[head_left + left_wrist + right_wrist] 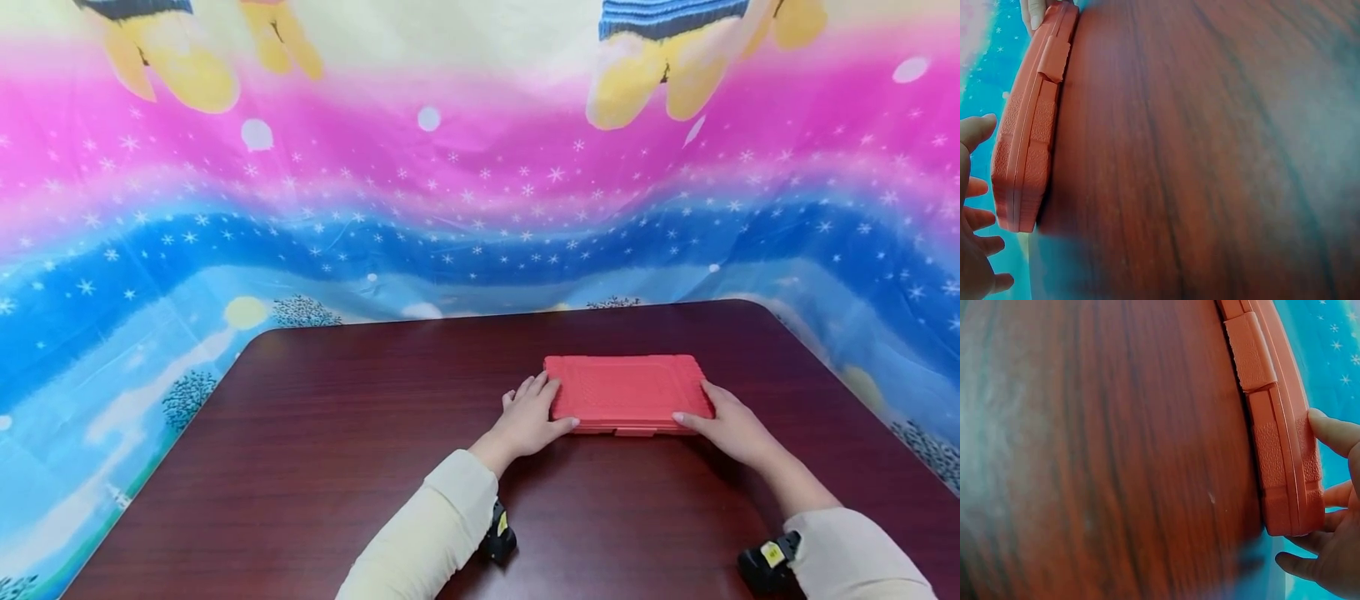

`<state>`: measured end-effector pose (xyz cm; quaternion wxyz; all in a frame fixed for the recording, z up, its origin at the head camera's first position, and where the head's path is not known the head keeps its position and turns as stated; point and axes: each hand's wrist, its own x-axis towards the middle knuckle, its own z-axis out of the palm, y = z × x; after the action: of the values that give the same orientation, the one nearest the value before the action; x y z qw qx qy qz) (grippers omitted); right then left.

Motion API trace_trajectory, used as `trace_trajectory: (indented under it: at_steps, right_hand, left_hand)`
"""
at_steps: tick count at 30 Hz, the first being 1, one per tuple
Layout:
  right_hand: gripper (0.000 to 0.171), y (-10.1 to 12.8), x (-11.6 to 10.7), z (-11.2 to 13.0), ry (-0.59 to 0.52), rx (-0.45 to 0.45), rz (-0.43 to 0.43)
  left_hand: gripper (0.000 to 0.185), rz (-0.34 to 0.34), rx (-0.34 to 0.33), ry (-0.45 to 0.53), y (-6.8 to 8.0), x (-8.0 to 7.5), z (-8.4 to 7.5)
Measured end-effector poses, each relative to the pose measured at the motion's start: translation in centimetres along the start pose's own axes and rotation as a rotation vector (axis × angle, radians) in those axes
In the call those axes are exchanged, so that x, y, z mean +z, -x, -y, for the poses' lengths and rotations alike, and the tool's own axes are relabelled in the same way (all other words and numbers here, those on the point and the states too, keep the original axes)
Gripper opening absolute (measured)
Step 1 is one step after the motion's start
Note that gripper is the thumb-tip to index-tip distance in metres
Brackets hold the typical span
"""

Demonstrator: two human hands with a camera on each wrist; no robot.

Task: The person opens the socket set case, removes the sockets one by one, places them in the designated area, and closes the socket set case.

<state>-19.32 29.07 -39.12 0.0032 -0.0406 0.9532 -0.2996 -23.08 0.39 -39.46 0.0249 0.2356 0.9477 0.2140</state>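
Observation:
A flat red plastic case (pixel 626 392) lies shut on the dark wooden table (pixel 337 433), its latch tab (pixel 633 432) facing me. My left hand (pixel 528 421) is at the case's left end, fingers spread and fairly straight, thumb by the front left corner. The left wrist view shows the left hand (pixel 972 237) just beside the case (pixel 1029 150), with a small gap. My right hand (pixel 731 429) rests against the right end. In the right wrist view its thumb (pixel 1329 431) touches the lid of the case (pixel 1279 444), and the fingers lie beside the corner.
A colourful plastic sheet (pixel 450 208) with pink and blue bands hangs behind the table and drapes past its left and right edges. Bare tabletop stretches to the left of the case and in front of it.

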Motion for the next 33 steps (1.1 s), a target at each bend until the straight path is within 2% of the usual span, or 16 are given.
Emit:
trace_trajectory:
  at_steps: [14,26,33]
  right_hand:
    - [0.094,0.0,0.4,0.1,-0.017,0.054,-0.012]
    - [0.094,0.2,0.6,0.0,-0.080,0.080,-0.029]
    - [0.095,0.2,0.5,0.0,-0.098,0.080,-0.035]
  left_hand:
    - [0.069,0.001,-0.013,0.200,-0.9,0.9,-0.5]
    - [0.071,-0.012,-0.031,0.246,-1.3,1.0,-0.3]
    - [0.072,0.008,-0.021,0.194,-1.2,0.8,0.0]
